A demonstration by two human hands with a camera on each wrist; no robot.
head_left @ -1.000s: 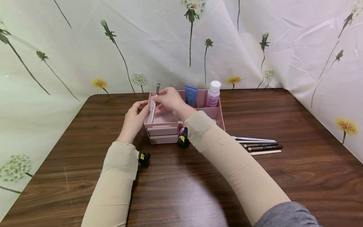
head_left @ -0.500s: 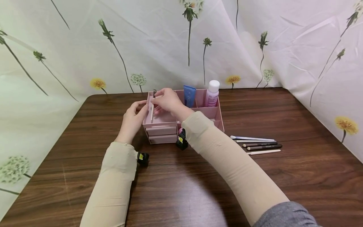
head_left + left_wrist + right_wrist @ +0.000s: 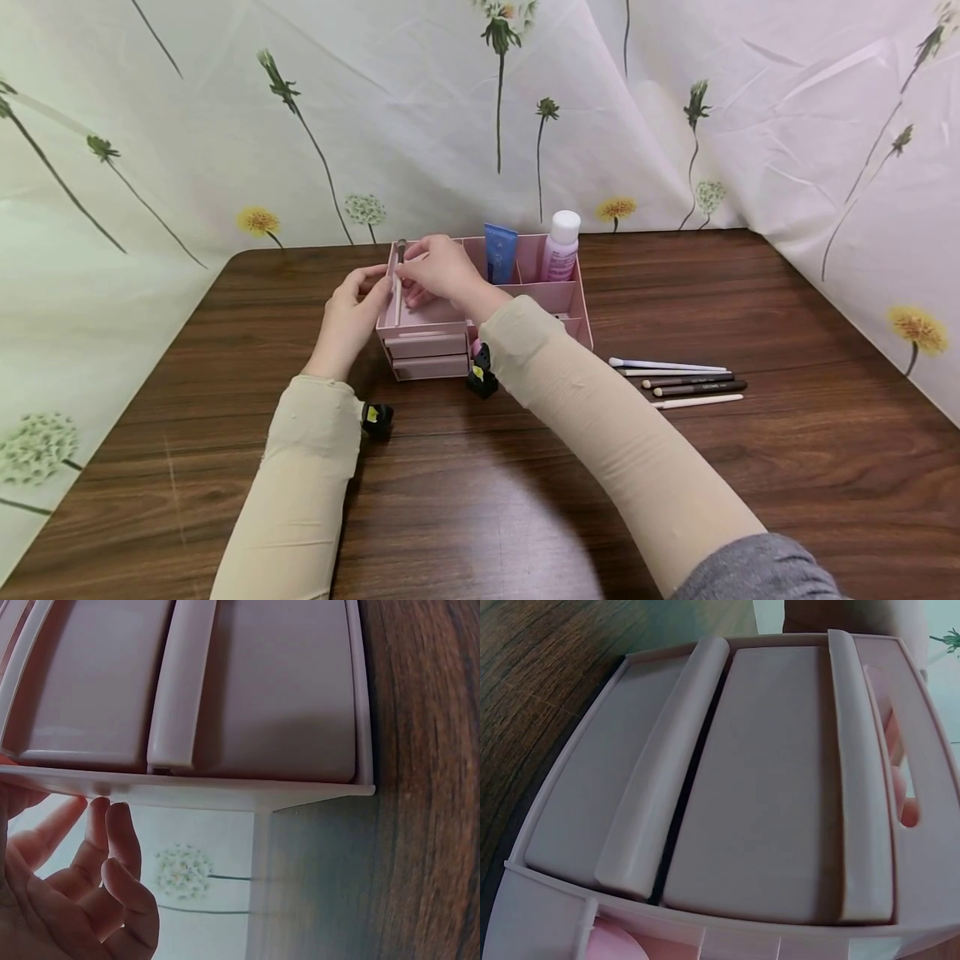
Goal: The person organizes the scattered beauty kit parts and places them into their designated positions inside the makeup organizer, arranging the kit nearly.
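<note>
At the back of the table stands a pink desktop organizer with two drawers below an open top tray. My right hand reaches into that tray and pinches a makeup brush by the middle of its pale handle. The brush lies along the tray's left wall, dark bristle end toward the back. My left hand rests against the organizer's outer left side, its fingertips touching the wall in the left wrist view. The right wrist view shows the drawer fronts and some fingers through the slot above them.
A blue tube and a white-capped bottle stand in the organizer's rear compartments. Several more makeup brushes lie on the table to the right. Behind the table hangs a flower-print cloth.
The brush has come down and left into the tray, from sticking up past the back rim to lying along the left wall. My right hand moved with it; the left stays put.
</note>
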